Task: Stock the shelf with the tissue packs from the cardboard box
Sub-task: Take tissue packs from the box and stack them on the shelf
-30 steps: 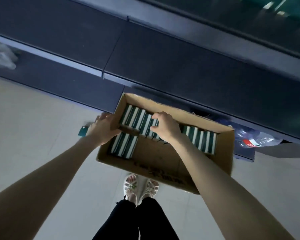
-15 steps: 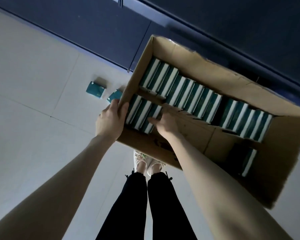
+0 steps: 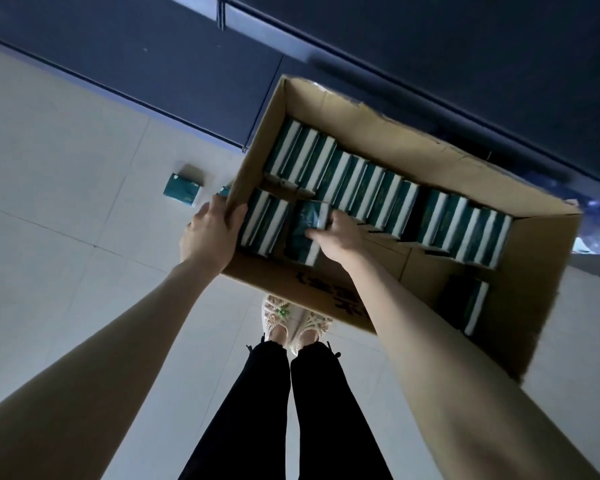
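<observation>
A brown cardboard box stands open on the floor, against the foot of the dark shelf. Inside stand several green-and-white tissue packs on edge, in a long far row and a short near row. My left hand grips the box's left wall at its near corner. Inside the box, my right hand holds one tissue pack, tilted up out of the near row. One more tissue pack stands alone near the box's right end.
A loose tissue pack lies on the pale tiled floor left of the box, and another one peeks out at the box's corner. My feet in light shoes stand just before the box. A plastic bottle lies at the right edge.
The camera has come closer to the box. My right hand has moved from the far row to the near row and has lifted one pack. My left hand still holds the box's left wall.
</observation>
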Available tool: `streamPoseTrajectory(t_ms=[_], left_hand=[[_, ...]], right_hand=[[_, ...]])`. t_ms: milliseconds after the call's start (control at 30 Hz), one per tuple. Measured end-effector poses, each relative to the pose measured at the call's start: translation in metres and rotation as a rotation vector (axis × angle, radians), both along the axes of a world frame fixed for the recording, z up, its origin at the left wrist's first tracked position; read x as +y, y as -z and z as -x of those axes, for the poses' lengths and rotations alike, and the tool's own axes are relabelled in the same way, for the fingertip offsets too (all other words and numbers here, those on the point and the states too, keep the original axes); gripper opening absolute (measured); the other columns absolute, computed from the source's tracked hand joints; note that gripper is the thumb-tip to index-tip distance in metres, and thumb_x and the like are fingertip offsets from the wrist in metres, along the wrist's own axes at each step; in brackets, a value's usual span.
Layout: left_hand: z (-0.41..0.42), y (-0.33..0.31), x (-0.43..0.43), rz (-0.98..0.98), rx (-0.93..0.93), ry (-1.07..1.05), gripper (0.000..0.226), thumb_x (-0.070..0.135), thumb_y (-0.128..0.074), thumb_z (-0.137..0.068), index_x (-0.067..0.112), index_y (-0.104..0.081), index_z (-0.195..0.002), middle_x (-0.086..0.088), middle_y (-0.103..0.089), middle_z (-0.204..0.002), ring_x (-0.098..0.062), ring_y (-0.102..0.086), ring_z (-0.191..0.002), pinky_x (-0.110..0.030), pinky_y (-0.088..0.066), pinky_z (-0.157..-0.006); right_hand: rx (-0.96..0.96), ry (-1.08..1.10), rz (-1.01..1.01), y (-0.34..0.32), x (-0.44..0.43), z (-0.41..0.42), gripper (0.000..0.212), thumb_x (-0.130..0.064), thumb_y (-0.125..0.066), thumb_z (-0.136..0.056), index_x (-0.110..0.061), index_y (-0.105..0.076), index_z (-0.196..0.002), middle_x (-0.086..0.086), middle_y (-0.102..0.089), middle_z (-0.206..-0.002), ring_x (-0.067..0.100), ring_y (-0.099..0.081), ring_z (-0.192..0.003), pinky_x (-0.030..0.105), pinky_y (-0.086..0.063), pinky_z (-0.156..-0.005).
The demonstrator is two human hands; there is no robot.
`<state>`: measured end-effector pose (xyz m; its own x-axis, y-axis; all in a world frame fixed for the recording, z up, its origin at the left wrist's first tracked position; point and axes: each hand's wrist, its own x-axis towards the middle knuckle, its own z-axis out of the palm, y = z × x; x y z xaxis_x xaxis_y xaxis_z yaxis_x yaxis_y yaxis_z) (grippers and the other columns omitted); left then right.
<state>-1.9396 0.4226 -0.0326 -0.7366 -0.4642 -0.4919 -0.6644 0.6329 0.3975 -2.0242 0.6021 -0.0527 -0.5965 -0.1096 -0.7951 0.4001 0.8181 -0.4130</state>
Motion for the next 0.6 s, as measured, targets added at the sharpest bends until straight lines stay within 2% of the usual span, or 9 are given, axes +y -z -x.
streamPoseTrajectory(t_ms=[67,100,200,300,367,433,500,600], left_hand=[[0.005,-0.017,0.003,0.042,0.001,0.026,0.049,0.044,-0.043,-0.097,0.012,-0.041,-0.134,-0.015,-0.050,-0.128,-0.035,-0.048,-0.116,-0.050,-0.041,-0.094],[0.008,-0.027,0.006,0.078,0.036,0.052,0.051,0.043,-0.045,-0.096,0.011,-0.039,-0.136,-0.015,-0.046,-0.134,-0.035,-0.043,-0.121,-0.050,-0.037,-0.099],[0.026,-0.070,0.018,0.100,0.155,0.172,0.054,0.040,-0.052,-0.093,0.011,-0.040,-0.137,-0.014,-0.043,-0.136,-0.033,-0.037,-0.126,-0.049,-0.032,-0.103],[0.057,-0.119,0.048,-0.035,0.224,0.312,0.057,0.035,-0.060,-0.090,0.014,-0.039,-0.139,-0.012,-0.044,-0.136,-0.032,-0.038,-0.126,-0.045,-0.033,-0.104],[0.081,-0.152,0.078,-0.158,0.256,0.417,0.063,0.035,-0.066,-0.087,0.016,-0.038,-0.141,-0.009,-0.045,-0.139,-0.030,-0.043,-0.125,-0.041,-0.038,-0.103],[0.105,-0.187,0.114,-0.270,0.282,0.531,0.072,0.032,-0.072,-0.082,0.014,-0.037,-0.143,-0.007,-0.046,-0.141,-0.025,-0.048,-0.124,-0.036,-0.040,-0.102],[0.127,-0.223,0.152,-0.374,0.331,0.617,0.081,0.025,-0.078,-0.077,0.012,-0.036,-0.144,-0.006,-0.048,-0.140,-0.021,-0.049,-0.123,-0.028,-0.039,-0.099],[0.156,-0.277,0.210,-0.461,0.392,0.725,0.086,0.017,-0.081,-0.073,0.011,-0.034,-0.145,-0.005,-0.052,-0.134,-0.018,-0.052,-0.118,-0.026,-0.042,-0.094]], right_hand=[[0.013,-0.008,0.030,-0.025,0.012,0.007,0.054,-0.022,-0.066,-0.089,-0.005,-0.043,-0.134,0.006,-0.052,-0.129,0.021,-0.055,-0.111,0.031,-0.045,-0.091],[0.025,-0.016,0.045,-0.039,0.019,0.012,0.056,-0.021,-0.068,-0.087,-0.003,-0.044,-0.135,0.009,-0.053,-0.132,0.025,-0.055,-0.116,0.031,-0.044,-0.089],[0.073,-0.033,0.075,-0.091,0.046,0.031,0.052,-0.019,-0.070,-0.083,-0.004,-0.052,-0.130,0.012,-0.060,-0.127,0.025,-0.061,-0.109,0.026,-0.046,-0.082],[0.149,-0.068,0.100,-0.161,0.080,0.051,0.045,-0.020,-0.068,-0.086,-0.009,-0.056,-0.129,0.005,-0.064,-0.120,0.020,-0.063,-0.100,0.027,-0.050,-0.083],[0.209,-0.079,0.111,-0.215,0.108,0.059,0.040,-0.018,-0.064,-0.089,-0.011,-0.057,-0.128,0.003,-0.064,-0.117,0.019,-0.063,-0.100,0.029,-0.051,-0.087],[0.286,-0.068,0.122,-0.265,0.140,0.065,0.036,-0.012,-0.062,-0.091,-0.006,-0.058,-0.126,0.006,-0.064,-0.119,0.022,-0.063,-0.105,0.035,-0.049,-0.094],[0.345,-0.075,0.093,-0.312,0.175,0.068,0.037,-0.010,-0.060,-0.093,-0.005,-0.056,-0.129,0.005,-0.063,-0.122,0.020,-0.060,-0.110,0.031,-0.044,-0.098],[0.413,-0.086,0.069,-0.371,0.232,0.074,0.036,-0.013,-0.059,-0.094,-0.013,-0.057,-0.129,0.002,-0.064,-0.120,0.018,-0.061,-0.109,0.027,-0.044,-0.097]])
